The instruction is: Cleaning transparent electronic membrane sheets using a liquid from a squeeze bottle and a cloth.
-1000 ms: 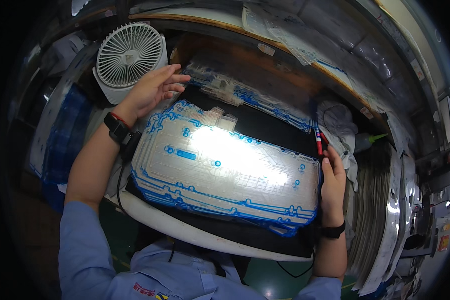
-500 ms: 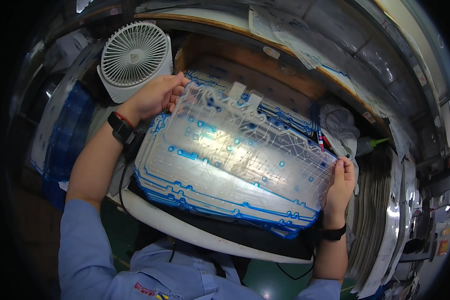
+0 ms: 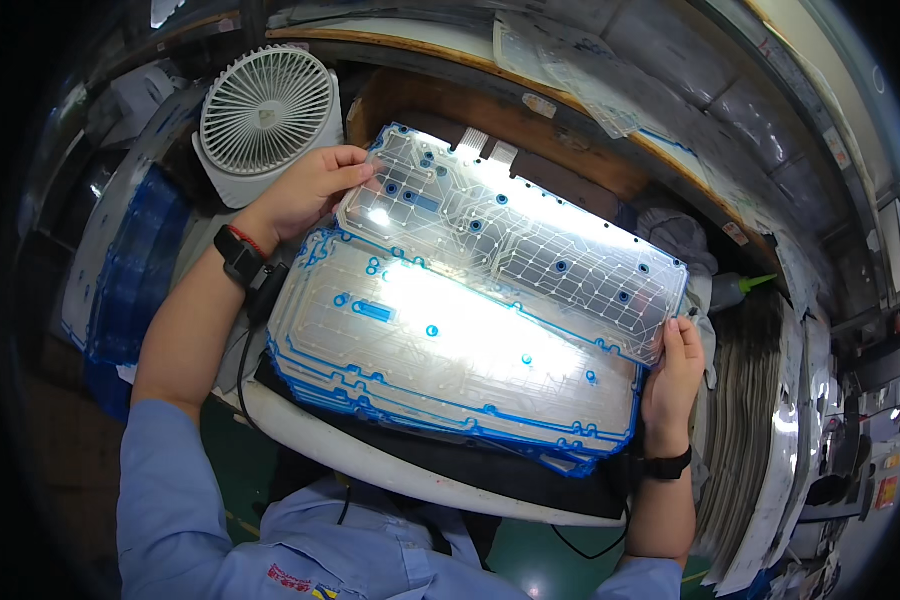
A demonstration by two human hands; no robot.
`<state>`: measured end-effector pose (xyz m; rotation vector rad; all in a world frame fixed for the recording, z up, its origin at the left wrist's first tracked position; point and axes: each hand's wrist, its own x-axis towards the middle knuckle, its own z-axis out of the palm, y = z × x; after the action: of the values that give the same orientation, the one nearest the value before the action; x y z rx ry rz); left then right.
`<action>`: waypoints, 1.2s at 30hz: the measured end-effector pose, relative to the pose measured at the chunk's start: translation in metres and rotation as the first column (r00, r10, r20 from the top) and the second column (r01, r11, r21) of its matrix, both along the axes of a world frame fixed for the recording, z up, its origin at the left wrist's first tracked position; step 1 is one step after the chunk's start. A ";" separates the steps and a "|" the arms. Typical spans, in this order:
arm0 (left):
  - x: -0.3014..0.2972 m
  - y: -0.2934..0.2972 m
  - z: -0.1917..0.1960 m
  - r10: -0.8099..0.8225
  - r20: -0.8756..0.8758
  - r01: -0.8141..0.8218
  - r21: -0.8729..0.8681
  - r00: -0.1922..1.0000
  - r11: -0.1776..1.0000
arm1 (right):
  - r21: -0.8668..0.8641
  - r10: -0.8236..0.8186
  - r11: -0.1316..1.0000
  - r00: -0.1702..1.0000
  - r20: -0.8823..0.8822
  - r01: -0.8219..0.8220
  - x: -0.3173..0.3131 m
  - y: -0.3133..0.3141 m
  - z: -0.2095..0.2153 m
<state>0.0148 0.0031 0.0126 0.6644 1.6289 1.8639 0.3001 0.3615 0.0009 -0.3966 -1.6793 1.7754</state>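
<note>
Over a white-edged worktop [image 3: 370, 464], the left hand [image 3: 316, 187] pinches a clear circuit sheet [image 3: 515, 228] by its left edge and the right hand [image 3: 676, 375] grips its lower right corner; it overlaps a blue-edged stack [image 3: 450, 370], near a white fan [image 3: 268, 112].

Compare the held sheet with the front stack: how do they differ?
Count: the sheet is single; the stack is many layers.
Support: the sheet's ends are in the left hand and right hand; the stack lies on the black surface.
Look: the sheet shows a crisp line grid; the stack looks paler, with bolder blue edges.
Shared: long shape, blue rings, glare.
</note>
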 end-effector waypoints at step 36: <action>0.003 0.005 0.001 0.153 -0.042 -0.152 0.041 0.987 0.988 | 0.031 0.065 0.997 0.998 -0.011 -0.065 0.002 -0.005 0.003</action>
<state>0.0174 0.0083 0.0135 0.6170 1.7203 2.0055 0.3017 0.3566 0.0036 -0.3204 -1.7265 1.7933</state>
